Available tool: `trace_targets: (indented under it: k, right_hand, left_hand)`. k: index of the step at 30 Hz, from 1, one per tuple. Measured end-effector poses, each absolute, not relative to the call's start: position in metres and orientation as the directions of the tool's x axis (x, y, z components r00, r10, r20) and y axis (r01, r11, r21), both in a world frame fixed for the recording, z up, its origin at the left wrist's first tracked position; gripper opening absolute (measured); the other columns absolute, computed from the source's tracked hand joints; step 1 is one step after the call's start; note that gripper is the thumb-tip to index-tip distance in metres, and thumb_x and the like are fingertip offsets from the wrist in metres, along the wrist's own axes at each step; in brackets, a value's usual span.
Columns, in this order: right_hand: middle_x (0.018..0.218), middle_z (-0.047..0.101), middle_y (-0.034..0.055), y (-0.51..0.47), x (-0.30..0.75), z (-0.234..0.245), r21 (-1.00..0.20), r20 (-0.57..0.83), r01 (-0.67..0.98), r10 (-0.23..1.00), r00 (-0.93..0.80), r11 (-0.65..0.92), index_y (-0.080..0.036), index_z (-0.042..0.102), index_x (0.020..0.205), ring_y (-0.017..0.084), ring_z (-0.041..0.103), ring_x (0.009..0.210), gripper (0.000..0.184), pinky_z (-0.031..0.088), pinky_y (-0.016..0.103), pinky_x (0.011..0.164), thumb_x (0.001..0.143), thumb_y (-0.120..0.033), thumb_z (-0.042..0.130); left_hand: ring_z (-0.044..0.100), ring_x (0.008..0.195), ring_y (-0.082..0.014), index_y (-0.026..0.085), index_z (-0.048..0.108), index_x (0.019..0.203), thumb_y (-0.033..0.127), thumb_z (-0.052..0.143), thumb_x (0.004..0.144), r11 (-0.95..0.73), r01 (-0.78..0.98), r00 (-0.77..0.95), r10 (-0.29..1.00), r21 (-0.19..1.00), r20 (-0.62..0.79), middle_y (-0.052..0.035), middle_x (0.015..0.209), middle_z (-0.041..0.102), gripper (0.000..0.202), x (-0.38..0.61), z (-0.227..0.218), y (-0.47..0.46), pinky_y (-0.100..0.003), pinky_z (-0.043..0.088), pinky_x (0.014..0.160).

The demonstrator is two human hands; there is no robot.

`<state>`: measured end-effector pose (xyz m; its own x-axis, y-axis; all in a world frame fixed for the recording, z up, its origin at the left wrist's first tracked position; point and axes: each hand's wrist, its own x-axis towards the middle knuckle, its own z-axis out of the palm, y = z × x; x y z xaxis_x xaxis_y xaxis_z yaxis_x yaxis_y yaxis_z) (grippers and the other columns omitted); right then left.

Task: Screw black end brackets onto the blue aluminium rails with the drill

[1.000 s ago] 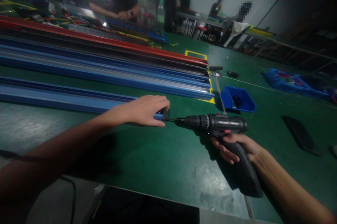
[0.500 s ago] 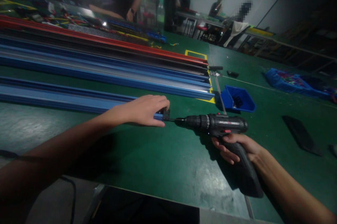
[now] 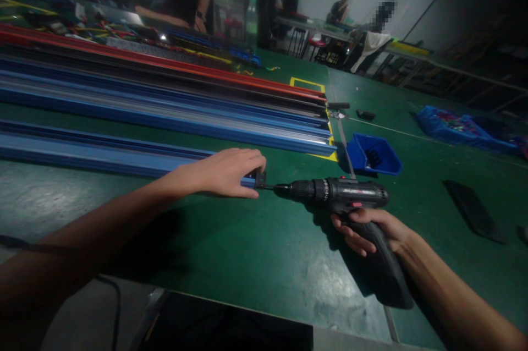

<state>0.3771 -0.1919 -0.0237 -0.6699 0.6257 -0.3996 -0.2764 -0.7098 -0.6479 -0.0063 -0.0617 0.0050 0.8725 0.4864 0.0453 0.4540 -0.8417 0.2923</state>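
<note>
My right hand is wrapped round the handle of a black cordless drill, lying on its side with its bit pointing left. The bit's tip meets a small black end piece at the right end of a long blue metal profile. Over that end my left hand is closed, thumb on the near side and fingers on the far side, gripping the profile. Its palm hides part of the profile, and the exact spot where the bit touches is too small to make out.
Behind lie several more blue, black and red profiles side by side on the green table. A blue bin with small black parts stands beyond the drill. Further right are a flat black object and a blue tray. Other people are in the background.
My hands, the drill and the blue profile stay practically in place. Across the table, a person's arm with a watch has shifted slightly to the left.
</note>
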Motion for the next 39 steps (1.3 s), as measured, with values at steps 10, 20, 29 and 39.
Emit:
trace_targets:
  k: [10,20,29,39]
  right_hand:
    - [0.084,0.069,0.0063,-0.1914,0.3791,-0.0264,-0.658,-0.372,-0.277,0.621,-0.69,-0.701,-0.003,0.075,0.109,0.008,0.064,0.05,0.028,0.061,0.022,0.057,0.095,-0.027,0.066]
    - [0.084,0.069,0.0054,-0.1916,0.3793,-0.027,-0.663,-0.386,-0.264,0.622,-0.681,-0.701,-0.005,0.074,0.108,0.007,0.063,0.048,0.028,0.059,0.022,0.056,0.094,-0.029,0.067]
    - [0.082,0.067,0.0044,-0.1923,0.3808,-0.0279,-0.662,-0.409,-0.241,0.612,-0.677,-0.709,-0.005,0.074,0.108,0.007,0.063,0.048,0.029,0.059,0.022,0.055,0.094,-0.03,0.068]
    - [0.082,0.068,0.0044,-0.1924,0.3801,-0.0264,-0.668,-0.397,-0.246,0.616,-0.681,-0.703,-0.006,0.074,0.108,0.007,0.062,0.049,0.028,0.06,0.022,0.055,0.093,-0.03,0.068]
  left_hand:
    - [0.06,0.097,-0.0238,0.022,0.055,0.107,0.055,0.071,0.088,-0.844,0.454,0.873,0.486,0.285,0.049,-0.0049,0.108,0.063,0.041,-0.0056,0.0047,-0.0623,-0.033,0.04,0.08]
    - [0.06,0.097,-0.0233,0.023,0.056,0.106,0.055,0.072,0.087,-0.843,0.454,0.871,0.488,0.288,0.053,-0.0041,0.109,0.063,0.041,-0.0058,0.004,-0.0617,-0.032,0.04,0.079]
    - [0.06,0.097,-0.0233,0.022,0.056,0.106,0.054,0.072,0.087,-0.842,0.45,0.873,0.485,0.298,0.051,-0.0045,0.108,0.063,0.04,-0.0057,0.0068,-0.0627,-0.033,0.04,0.079]
    - [0.06,0.098,-0.0239,0.022,0.055,0.106,0.054,0.072,0.087,-0.848,0.445,0.876,0.479,0.29,0.058,-0.005,0.109,0.063,0.041,-0.0057,0.0042,-0.0615,-0.033,0.04,0.08]
